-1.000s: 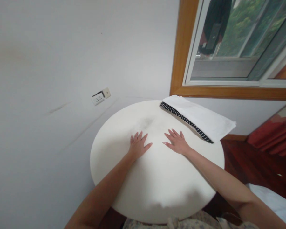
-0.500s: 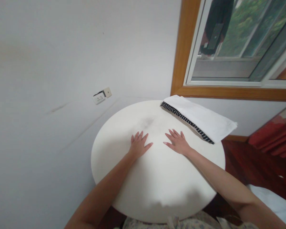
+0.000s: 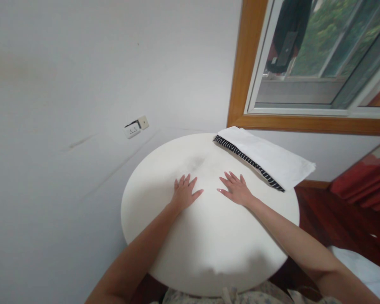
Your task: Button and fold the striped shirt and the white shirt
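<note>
Both palms face down on a round white table [image 3: 209,245]. My left hand [image 3: 183,194] lies flat left of the middle, fingers spread, holding nothing. My right hand [image 3: 236,189] rests the same way a little to the right, its fingers apart and nothing in them. Beyond my right hand, toward the table's back right, lies a folded white cloth [image 3: 266,154] with a black-and-white striped edge. Its right corner hangs past the table's rim, and neither hand touches it. A grey smudge marks the tabletop in front of the hands.
A white wall [image 3: 66,84] with a loose socket plate [image 3: 133,130] stands behind and left of the table. At the upper right is a wood-framed window [image 3: 291,120]. Red fabric [image 3: 364,185] hangs at the right, above a dark red floor [image 3: 319,215]. White material [image 3: 364,266] lies lower right.
</note>
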Action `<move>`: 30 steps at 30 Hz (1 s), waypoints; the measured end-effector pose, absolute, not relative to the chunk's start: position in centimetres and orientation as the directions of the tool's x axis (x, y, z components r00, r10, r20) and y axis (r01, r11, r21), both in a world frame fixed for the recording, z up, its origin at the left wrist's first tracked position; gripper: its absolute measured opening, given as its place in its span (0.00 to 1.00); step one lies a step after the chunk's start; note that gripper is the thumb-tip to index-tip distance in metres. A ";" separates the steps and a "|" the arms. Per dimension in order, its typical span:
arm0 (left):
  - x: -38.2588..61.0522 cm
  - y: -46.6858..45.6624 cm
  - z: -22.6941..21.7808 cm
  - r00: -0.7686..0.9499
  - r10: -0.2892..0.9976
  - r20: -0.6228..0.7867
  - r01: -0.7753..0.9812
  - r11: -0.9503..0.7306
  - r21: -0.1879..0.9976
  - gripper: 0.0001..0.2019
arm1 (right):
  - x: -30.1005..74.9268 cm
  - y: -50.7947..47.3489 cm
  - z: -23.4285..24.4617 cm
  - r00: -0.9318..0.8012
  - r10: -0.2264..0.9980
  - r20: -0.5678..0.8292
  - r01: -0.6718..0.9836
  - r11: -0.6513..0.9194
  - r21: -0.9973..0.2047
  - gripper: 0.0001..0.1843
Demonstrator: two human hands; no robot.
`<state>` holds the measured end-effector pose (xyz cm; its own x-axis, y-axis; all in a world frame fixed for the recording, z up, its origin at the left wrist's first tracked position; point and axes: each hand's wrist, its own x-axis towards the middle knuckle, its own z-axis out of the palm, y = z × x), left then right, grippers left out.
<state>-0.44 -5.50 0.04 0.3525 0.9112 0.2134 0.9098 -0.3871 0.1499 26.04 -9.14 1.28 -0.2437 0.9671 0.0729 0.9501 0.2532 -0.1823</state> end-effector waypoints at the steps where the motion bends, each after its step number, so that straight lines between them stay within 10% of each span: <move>1: -0.4 -5.5 0.0 0.352 0.911 0.212 0.910 -0.387 0.150 0.32 | 26.0 -9.1 1.3 -0.242 0.968 0.071 0.951 0.251 -0.181 0.40; 30: -0.5 -5.5 -0.3 0.382 0.887 0.259 0.912 -0.408 0.051 0.32 | 26.3 -8.9 0.9 -0.251 0.962 0.103 0.945 0.267 -0.188 0.40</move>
